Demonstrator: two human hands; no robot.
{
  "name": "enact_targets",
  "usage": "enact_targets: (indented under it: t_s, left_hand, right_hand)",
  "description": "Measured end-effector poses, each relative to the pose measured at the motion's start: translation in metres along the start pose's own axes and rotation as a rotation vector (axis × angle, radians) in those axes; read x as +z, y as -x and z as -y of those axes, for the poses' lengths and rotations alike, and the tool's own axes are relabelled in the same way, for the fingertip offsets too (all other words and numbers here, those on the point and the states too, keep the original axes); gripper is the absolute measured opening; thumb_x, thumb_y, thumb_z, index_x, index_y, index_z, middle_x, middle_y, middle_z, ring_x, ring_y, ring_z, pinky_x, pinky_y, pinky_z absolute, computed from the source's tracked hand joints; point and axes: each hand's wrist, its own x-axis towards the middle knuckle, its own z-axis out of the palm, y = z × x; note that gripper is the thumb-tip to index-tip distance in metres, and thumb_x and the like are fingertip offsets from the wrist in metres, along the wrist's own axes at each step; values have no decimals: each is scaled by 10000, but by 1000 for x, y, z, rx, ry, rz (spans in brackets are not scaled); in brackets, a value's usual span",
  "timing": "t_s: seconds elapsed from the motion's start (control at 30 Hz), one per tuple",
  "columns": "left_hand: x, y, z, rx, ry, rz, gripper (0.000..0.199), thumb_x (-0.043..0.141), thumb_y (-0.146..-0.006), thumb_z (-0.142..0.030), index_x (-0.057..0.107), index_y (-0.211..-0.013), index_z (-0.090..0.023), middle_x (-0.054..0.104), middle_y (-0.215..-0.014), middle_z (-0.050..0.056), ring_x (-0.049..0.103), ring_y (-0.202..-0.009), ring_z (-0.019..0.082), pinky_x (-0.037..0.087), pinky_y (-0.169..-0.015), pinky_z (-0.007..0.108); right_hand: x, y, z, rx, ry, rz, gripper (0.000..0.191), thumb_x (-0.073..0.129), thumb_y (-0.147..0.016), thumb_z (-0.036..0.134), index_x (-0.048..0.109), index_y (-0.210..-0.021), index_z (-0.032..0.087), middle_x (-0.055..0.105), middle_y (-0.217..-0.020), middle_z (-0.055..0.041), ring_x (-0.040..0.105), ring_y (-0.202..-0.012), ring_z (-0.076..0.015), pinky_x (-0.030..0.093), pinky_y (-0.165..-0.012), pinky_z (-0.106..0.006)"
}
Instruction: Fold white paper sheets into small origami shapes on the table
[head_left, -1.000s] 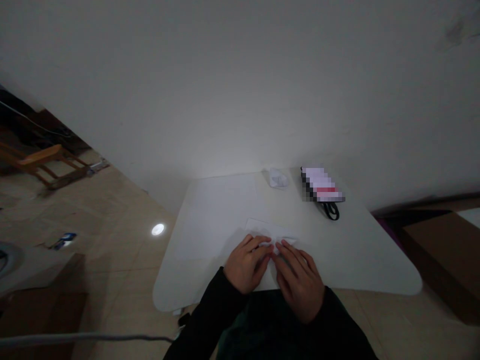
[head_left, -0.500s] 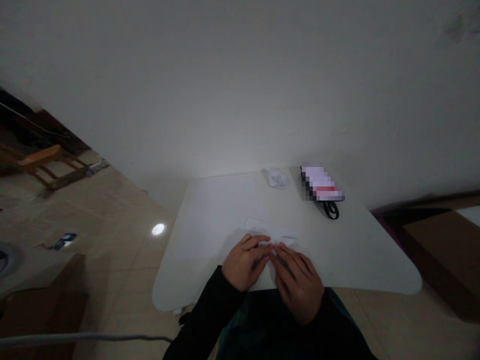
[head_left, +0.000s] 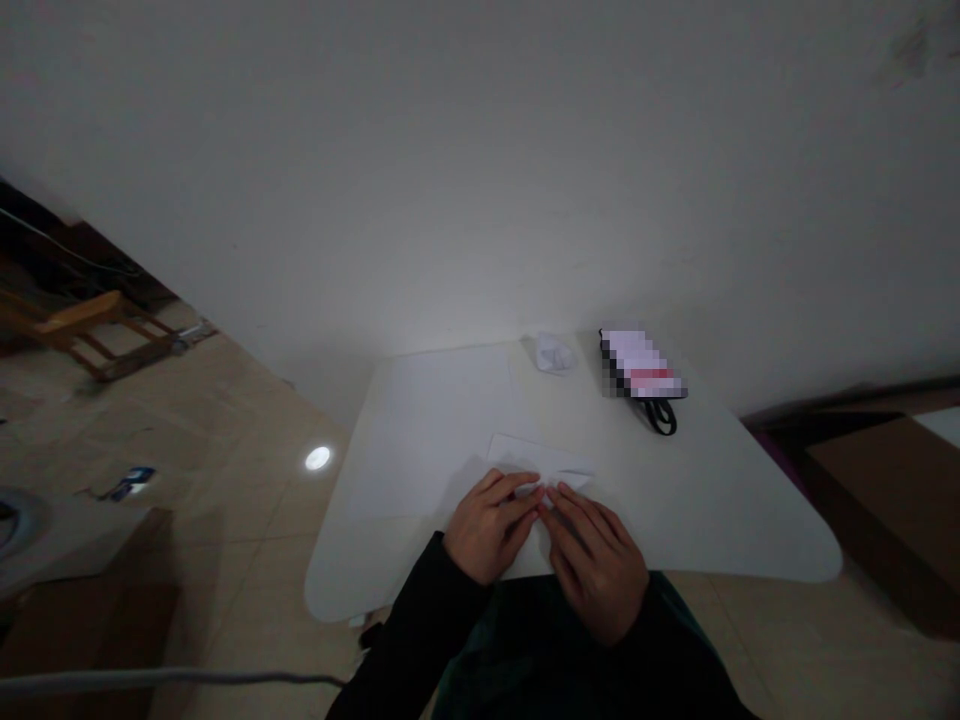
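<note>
Left hand and right hand bring their fingertips together on the near part of a folded paper, with fingers bent and held close. Whether they pinch the paper or only press it, I cannot tell, because the fingers cover this place. The folded paper lies near the front edge of the white table; its far edge and a raised flap on the right can be seen, but its near side is hidden under the hands.

At the far left, a wooden chair is cut off by the border, and the dark things behind it are difficult to make out. Below it, a small blue object on the floor is too small to identify. A grey cable runs at the bottom and goes out of sight at the left sleeve. On the left part of the table lies a large white sheet, its borders faint against the tabletop. Near the wall stands a small folded piece of white paper, its shape unclear. To its right lies a flat item with black loop, its top face pixelated. At the far right, a brown box is partly outside the view.
</note>
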Motion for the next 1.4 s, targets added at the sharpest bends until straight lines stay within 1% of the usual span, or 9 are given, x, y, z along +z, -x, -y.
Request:
enact_targets:
  t_s: [0.2,0.53,0.67,0.77,0.9,1.0,1.07,1.27,1.4]
  left_hand:
    - [-1,-1,-2,-28,2,-3,279,499,-836,-171,605,-1094,-189,584,-1155,87,532,-977,187,505,-838,372]
    - [-1,-1,1,-2,-1,3,250,500,-832,-168,615,-1053,-183,588,-1152,95,552,-997,188,483,-863,385]
    - [-1,-2,0,-16,-3,13,252,498,-832,-174,618,-1053,-185,599,-1139,92,562,-994,185,476,-868,379]
    - [-1,-5,-1,-18,-22,34,250,498,-832,-175,621,-1049,-183,609,-1125,92,565,-1013,185,458,-886,386]
    - [-1,-7,-2,-24,-45,71,245,503,-832,-186,622,-1046,-165,621,-1109,97,579,-1006,182,444,-889,391]
    - [-1,-6,-1,-32,-48,74,256,496,-838,-186,616,-1061,-157,616,-1126,100,579,-1003,183,449,-875,387]
    - [-1,-6,0,-32,-46,71,260,492,-840,-190,615,-1068,-163,612,-1136,96,578,-1004,183,455,-866,383]
    - [-3,-5,0,-85,-87,114,261,492,-846,-248,621,-1069,-212,610,-1154,43,583,-1002,183,453,-909,385]
    - [-7,-6,-1,-151,-66,165,271,487,-848,-264,620,-1082,-229,594,-1179,30,599,-981,165,494,-860,322]
  right_hand:
    - [-2,-2,-1,-7,-21,-1,354,447,-806,97,595,-1126,133,590,-1191,-123,485,-1178,-234,441,-921,-400]
    - [0,-1,-2,-8,-21,-16,335,455,-820,140,603,-1119,163,628,-1137,-88,502,-1158,-217,411,-939,-393]
    - [-2,-2,-3,-7,-38,16,341,454,-828,144,592,-1139,170,625,-1148,-78,499,-1158,-219,392,-938,-396]
    - [-7,-3,-5,15,-50,49,317,479,-835,179,601,-1125,210,629,-1145,-47,502,-1151,-216,376,-931,-393]
    - [-14,-1,-12,78,7,71,306,518,-826,220,608,-1116,258,548,-1261,-48,465,-1183,-243,366,-925,-418]
    - [-19,0,-18,164,68,34,274,556,-805,230,641,-1061,284,426,-1370,-61,419,-1214,-285,371,-913,-443]
    - [-23,1,-23,204,102,7,270,576,-791,223,650,-1040,298,374,-1403,-52,398,-1224,-303,373,-909,-453]
    - [-25,4,-39,286,227,-12,312,583,-776,220,631,-1074,298,355,-1406,-49,398,-1205,-312,380,-891,-443]
    - [-21,5,-40,295,296,-33,303,576,-781,255,622,-1080,283,340,-1413,-68,380,-1216,-318,360,-885,-439]
